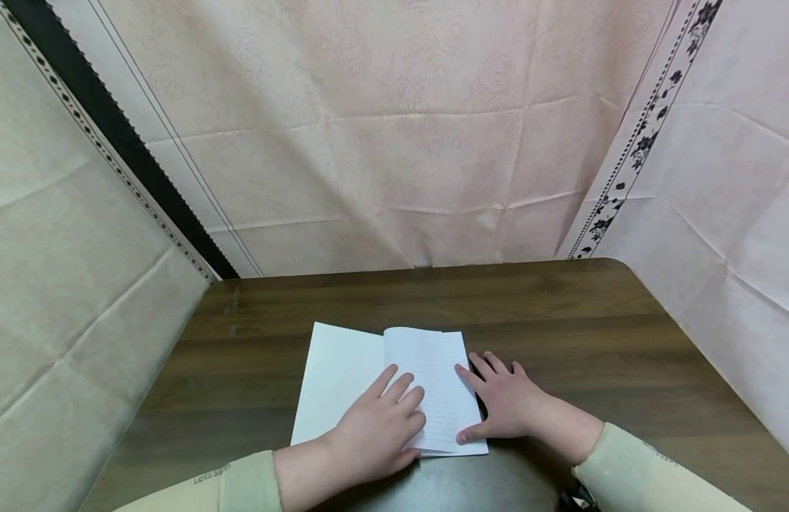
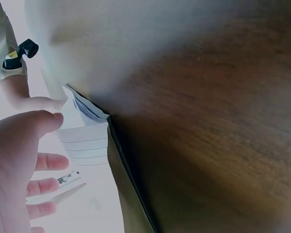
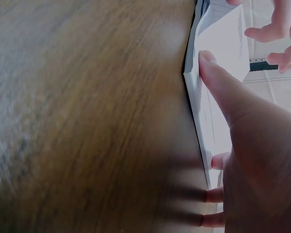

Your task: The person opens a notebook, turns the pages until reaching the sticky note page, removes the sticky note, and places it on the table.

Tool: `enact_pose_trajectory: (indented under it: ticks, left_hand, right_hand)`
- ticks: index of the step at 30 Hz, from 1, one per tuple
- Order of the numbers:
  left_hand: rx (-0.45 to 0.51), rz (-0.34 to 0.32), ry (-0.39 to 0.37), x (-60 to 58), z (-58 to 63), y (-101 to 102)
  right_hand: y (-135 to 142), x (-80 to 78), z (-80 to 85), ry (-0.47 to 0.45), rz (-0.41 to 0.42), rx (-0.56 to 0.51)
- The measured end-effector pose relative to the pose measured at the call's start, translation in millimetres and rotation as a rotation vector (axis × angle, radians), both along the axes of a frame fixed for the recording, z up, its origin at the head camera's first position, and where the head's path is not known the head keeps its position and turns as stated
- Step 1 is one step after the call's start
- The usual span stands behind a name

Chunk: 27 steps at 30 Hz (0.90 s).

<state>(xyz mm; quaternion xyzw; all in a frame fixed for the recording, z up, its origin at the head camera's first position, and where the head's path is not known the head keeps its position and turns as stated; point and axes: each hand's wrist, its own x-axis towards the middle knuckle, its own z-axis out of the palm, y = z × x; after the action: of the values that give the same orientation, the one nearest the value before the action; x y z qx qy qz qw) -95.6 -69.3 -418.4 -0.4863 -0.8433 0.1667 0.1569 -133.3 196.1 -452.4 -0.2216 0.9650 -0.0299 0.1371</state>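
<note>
An open notebook [image 1: 339,363] lies on the brown table, a blank white side on the left and a ruled page [image 1: 435,363] on the right. My left hand [image 1: 381,430] is over the fold and the lower part of the ruled page, fingers spread. The right hand [image 1: 509,402] spans the page's right edge; its thumb [image 3: 216,73] rests on the paper near the lower corner and its fingertips reach the edge higher up. In the left wrist view, the page edges [image 2: 89,111] look slightly lifted and curved at the near side.
The wood-grain table [image 1: 272,306] stretches around the notebook on all sides. Pale cloth [image 1: 394,142] hangs behind the table and along both sides, with a dark strip [image 1: 119,128] at the left corner. A black wrist device [image 1: 578,498] sits by the right sleeve.
</note>
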Motion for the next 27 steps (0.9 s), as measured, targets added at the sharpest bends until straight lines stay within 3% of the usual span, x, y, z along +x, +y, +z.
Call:
enact_pose_trajectory:
  ticks: [6, 10, 13, 20, 27]
  left_hand:
    - [0.005, -0.005, -0.002, 2.6, 2.0, -2.0]
    - [0.060, 0.022, 0.031, 6.7, 0.0, -7.0]
    - [0.103, 0.097, 0.052, 12.3, -0.1, -11.5]
    - [0.189, 0.359, 0.032, 25.2, 5.5, -24.7]
    - [0.322, 0.491, 0.034, 29.6, 10.7, -46.3]
  right_hand:
    - [0.7, 0.7, 0.5, 0.004, -0.002, -0.002]
    - [0.3, 0.7, 0.5, 0.001, -0.011, 0.004]
    - [0.2, 0.3, 1.0, -0.002, -0.012, 0.002]
    - [0.5, -0.3, 3.0, -0.008, 0.003, -0.009]
    - [0.2, 0.2, 3.7, -0.009, 0.010, -0.010]
